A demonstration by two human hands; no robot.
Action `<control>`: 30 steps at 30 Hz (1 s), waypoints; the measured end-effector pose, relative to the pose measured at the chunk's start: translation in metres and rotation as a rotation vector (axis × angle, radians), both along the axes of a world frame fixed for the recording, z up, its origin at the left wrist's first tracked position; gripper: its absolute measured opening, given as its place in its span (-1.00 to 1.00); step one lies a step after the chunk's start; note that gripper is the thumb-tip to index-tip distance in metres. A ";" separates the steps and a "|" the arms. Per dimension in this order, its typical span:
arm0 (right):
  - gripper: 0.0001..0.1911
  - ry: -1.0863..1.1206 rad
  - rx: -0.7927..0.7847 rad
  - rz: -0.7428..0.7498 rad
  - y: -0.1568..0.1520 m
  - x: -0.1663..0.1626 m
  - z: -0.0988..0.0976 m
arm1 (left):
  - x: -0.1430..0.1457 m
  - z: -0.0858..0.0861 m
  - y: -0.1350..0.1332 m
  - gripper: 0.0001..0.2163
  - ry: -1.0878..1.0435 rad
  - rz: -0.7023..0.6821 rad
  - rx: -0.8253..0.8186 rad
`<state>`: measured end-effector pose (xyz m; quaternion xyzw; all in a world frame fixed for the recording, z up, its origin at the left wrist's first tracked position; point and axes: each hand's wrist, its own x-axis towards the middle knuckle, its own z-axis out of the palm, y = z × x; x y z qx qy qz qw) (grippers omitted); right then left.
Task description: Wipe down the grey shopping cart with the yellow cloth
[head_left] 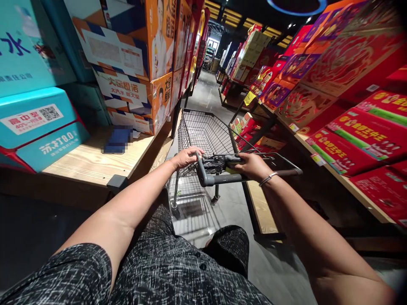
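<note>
A black wire shopping cart (pixel 203 131) stands in a shop aisle in front of me, its basket without goods. My left hand (pixel 186 157) grips the left end of the cart's grey handle bar (pixel 219 178). My right hand (pixel 252 166) is closed over the middle of the handle, on a dark and yellow-green part. A silver bracelet circles my right wrist. Both forearms reach forward over my dark patterned clothes.
On the left a wooden shelf (pixel 92 159) carries teal boxes (pixel 34 123) and orange-and-white boxes (pixel 133 55). On the right slanted shelves hold red gift boxes (pixel 359 135). A grey glossy floor (pixel 206 93) runs between them toward more displays far ahead.
</note>
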<state>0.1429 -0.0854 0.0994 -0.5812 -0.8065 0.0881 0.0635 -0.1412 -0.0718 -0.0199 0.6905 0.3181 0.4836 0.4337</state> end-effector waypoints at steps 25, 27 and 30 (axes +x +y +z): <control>-0.73 0.170 0.428 0.246 -0.003 0.176 -0.024 | -0.014 0.023 -0.013 -0.76 0.133 0.098 0.050; -0.70 0.095 0.469 0.058 0.008 0.210 -0.027 | -0.012 0.034 -0.021 -0.72 0.232 0.172 0.079; -0.62 0.105 0.492 -0.250 0.011 0.221 -0.034 | 0.002 0.057 -0.048 -0.70 0.338 0.316 0.193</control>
